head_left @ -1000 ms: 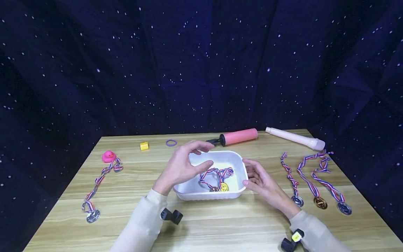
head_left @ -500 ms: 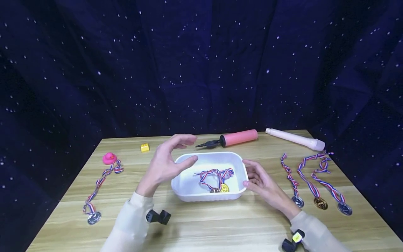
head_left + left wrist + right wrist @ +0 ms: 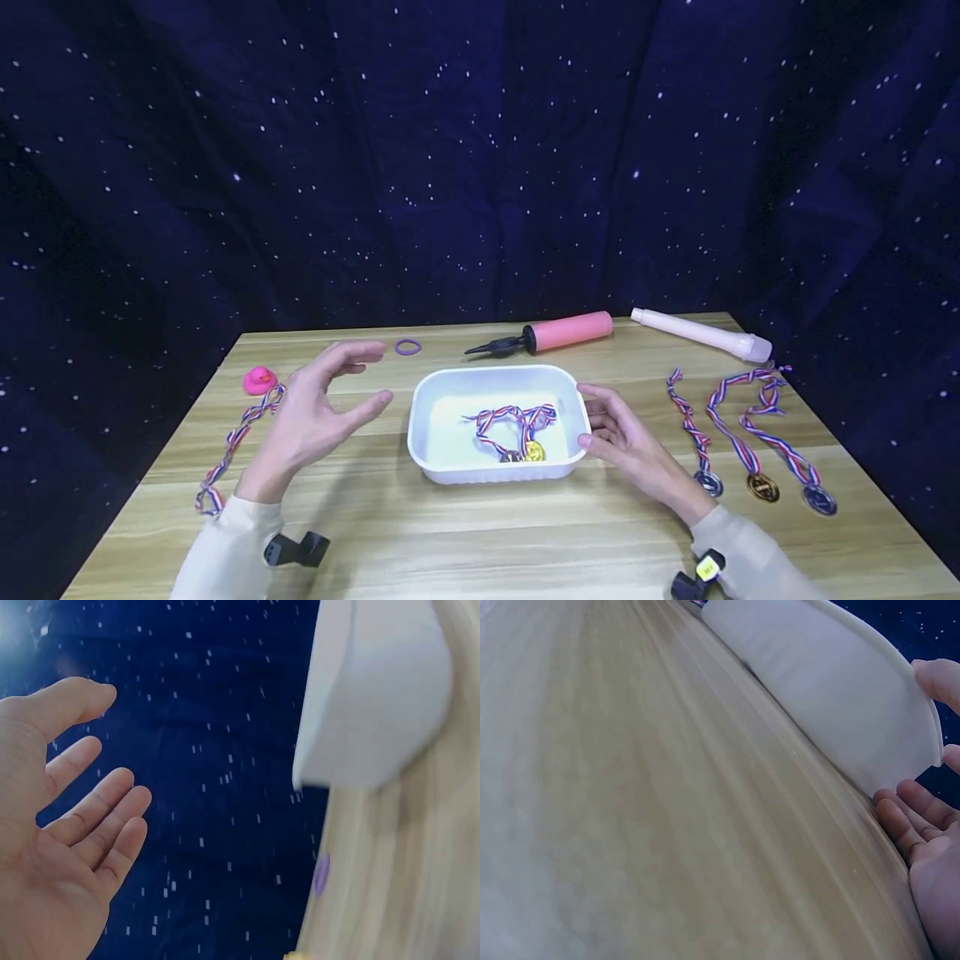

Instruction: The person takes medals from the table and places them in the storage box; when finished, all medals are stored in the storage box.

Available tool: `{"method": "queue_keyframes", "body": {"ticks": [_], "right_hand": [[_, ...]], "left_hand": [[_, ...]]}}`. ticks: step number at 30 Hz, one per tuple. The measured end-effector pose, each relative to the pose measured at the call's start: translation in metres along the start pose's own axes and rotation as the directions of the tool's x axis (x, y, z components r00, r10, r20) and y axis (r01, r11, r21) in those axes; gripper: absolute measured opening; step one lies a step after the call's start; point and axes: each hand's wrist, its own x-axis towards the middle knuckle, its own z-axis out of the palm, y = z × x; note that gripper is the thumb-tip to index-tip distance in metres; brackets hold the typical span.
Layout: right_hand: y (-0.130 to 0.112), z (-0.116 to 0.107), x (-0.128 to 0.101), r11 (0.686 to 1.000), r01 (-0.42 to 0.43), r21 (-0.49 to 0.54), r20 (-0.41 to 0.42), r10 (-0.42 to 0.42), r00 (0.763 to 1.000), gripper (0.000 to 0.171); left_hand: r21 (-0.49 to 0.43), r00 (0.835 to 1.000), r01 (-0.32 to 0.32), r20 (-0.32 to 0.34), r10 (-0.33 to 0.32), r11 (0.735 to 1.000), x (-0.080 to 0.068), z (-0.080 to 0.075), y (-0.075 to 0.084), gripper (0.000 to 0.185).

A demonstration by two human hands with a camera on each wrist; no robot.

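Observation:
A white plastic tub [image 3: 427,400] sits mid-table with two medals [image 3: 525,451] on striped ribbons lying inside. My left hand [image 3: 360,377] hovers left of the tub, fingers spread and relaxed, holding nothing. My right hand [image 3: 592,414] rests against the tub's right end, thumb near the rim and fingers along the wall. In the left wrist view the left hand [image 3: 120,746] is bare and apart from the tub [image 3: 375,697]. The right wrist view shows the right hand [image 3: 930,750] touching the tub [image 3: 825,682].
Another ribboned medal [image 3: 240,429] and a pink duck [image 3: 259,380] lie at the left. A purple ring [image 3: 407,347], a pink pump [image 3: 558,331] and a white tube [image 3: 701,333] lie behind the tub. Three medals [image 3: 761,485] lie at the right.
My left hand has drawn back from above the tub to the left, leaving the ribbons lying inside. The right hand has stayed at the tub's right end.

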Motion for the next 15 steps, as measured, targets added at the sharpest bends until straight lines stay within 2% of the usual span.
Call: {"method": "queue_keyframes", "body": {"ticks": [6, 15], "right_hand": [[0.001, 0.001, 0.000, 1.000, -0.009, 0.003, -0.002, 0.009, 1.000, 0.070], [0.001, 0.000, 0.001, 1.000, -0.010, -0.004, -0.005, 0.010, 1.000, 0.069]], "left_hand": [[-0.015, 0.997, 0.063, -0.043, -0.064, 0.998, -0.034, -0.031, -0.011, 0.065], [-0.086, 0.991, 0.082, -0.102, -0.091, 0.993, -0.077, -0.066, -0.026, 0.077]]}}
